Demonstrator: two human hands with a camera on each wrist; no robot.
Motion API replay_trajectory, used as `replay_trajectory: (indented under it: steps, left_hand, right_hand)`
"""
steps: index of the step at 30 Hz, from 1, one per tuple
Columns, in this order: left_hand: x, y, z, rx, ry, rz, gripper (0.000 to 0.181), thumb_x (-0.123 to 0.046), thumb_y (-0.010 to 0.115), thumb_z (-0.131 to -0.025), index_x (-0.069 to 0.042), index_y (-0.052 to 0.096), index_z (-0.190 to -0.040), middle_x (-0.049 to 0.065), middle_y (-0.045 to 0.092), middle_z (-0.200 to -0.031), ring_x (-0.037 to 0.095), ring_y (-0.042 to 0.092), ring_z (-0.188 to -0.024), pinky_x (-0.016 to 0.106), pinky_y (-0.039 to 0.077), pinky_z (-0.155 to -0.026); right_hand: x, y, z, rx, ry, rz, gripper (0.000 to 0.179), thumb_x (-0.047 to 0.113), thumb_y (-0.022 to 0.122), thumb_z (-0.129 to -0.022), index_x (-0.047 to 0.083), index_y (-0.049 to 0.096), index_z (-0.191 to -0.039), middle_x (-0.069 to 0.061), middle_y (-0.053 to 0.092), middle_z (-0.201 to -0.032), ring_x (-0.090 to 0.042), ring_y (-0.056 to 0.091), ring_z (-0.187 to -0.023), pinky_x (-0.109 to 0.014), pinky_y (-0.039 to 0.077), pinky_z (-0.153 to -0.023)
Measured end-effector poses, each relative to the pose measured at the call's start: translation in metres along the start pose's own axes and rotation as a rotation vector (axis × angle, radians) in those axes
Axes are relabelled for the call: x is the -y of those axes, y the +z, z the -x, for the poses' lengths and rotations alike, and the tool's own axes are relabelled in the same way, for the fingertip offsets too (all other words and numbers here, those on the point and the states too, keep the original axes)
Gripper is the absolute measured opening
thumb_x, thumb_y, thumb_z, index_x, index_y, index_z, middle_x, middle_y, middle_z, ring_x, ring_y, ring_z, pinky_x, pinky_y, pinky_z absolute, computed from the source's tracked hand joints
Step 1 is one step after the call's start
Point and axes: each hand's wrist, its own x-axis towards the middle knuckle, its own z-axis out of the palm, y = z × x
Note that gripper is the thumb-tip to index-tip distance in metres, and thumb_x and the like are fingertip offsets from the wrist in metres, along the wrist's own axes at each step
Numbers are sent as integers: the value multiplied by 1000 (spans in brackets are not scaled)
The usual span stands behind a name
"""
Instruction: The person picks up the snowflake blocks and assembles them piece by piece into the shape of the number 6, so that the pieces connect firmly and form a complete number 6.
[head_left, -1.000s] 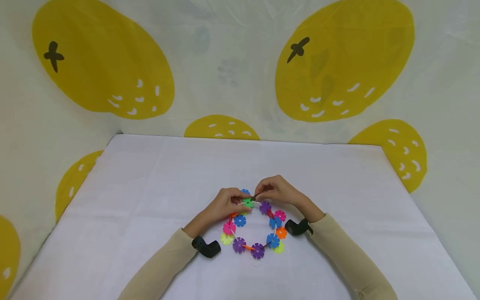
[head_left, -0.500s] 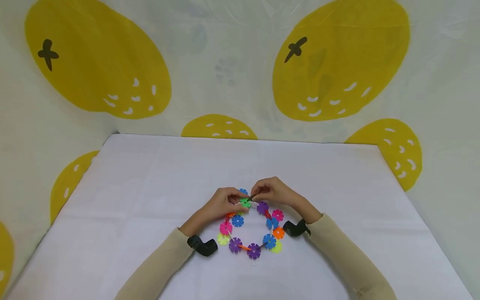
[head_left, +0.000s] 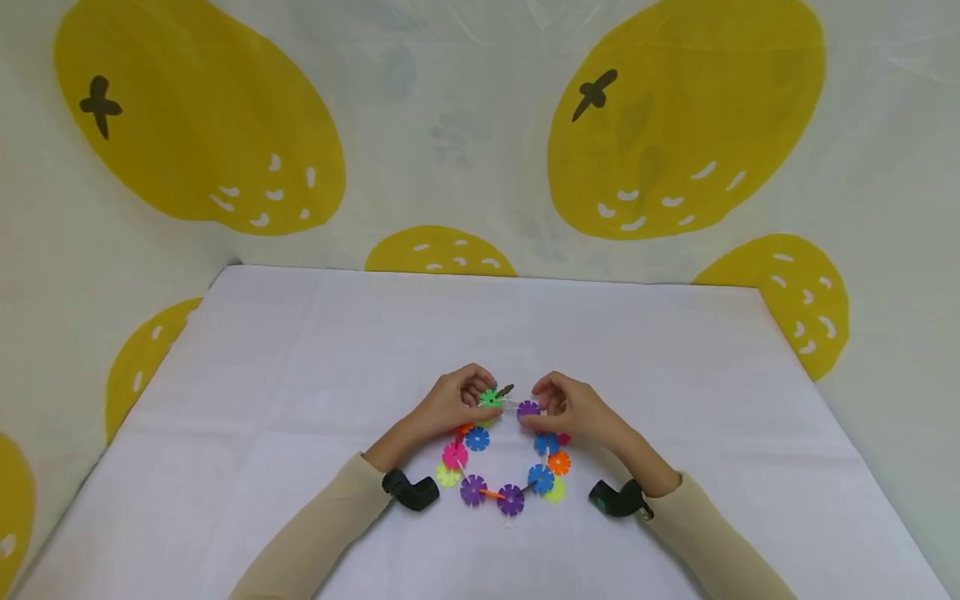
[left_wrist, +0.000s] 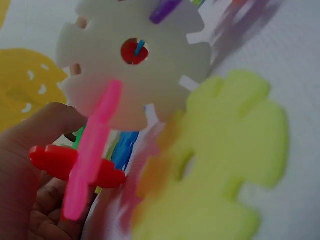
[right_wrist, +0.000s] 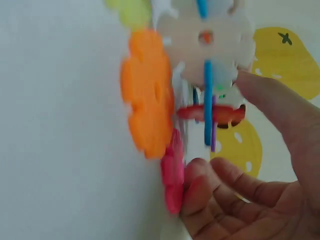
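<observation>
Toothed, flower-shaped plastic discs are slotted together into an upright-and-flat ring in the head view. My left hand [head_left: 457,402] grips the ring's far side at a green disc [head_left: 491,398], thumb below and fingers curled behind. A brown disc [head_left: 506,390] sticks out from the green one's upper right. My right hand [head_left: 573,406] has its thumb and curled fingers around a purple disc [head_left: 528,408] to the right. A white disc [left_wrist: 135,75] and a pink disc [left_wrist: 92,155] loom in front of my left hand in its wrist view.
The ring's near side has another purple disc [head_left: 511,500], a blue disc [head_left: 541,478] and an orange disc [head_left: 558,463]. A yellow-green disc [head_left: 447,475] sits at its left. All lie on a white-covered table [head_left: 337,333], before a curtain [head_left: 450,142] with yellow fruit prints.
My right hand has let go of the brown disc and moved right and nearer to the purple disc. My left fingers have shifted up, leaving the green disc and attached brown disc more exposed.
</observation>
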Motion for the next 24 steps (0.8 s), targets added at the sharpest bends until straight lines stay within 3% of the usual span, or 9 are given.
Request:
replay_trajectory:
  steps: [8,15,24]
  left_hand:
    - [1,2,0,0,10,13,30,-14,77,-85,0,65,-108,12,66,-96,12,55,-76,18,49,-69]
    - [-2,-2,1,38,24,-19,38,-14,82,-79,-1,65,-110,7,64,-92,10,53,-73,18,47,-67]
    - [2,-1,2,-8,34,-37,35,-17,82,-79,-4,70,-110,3,67,-95,10,56,-77,20,50,-71]
  right_hand:
    - [2,6,14,-51,2,2,41,18,84,-77,-3,59,-103,-6,62,-80,-14,51,-66,-20,45,-58]
    - [5,12,10,-92,6,-3,37,13,82,-78,-3,63,-105,-4,64,-80,-15,53,-67,-19,47,-60]
    - [3,15,8,-170,-49,17,33,12,82,-79,-2,68,-106,-1,61,-77,-13,53,-67,-19,46,-60]
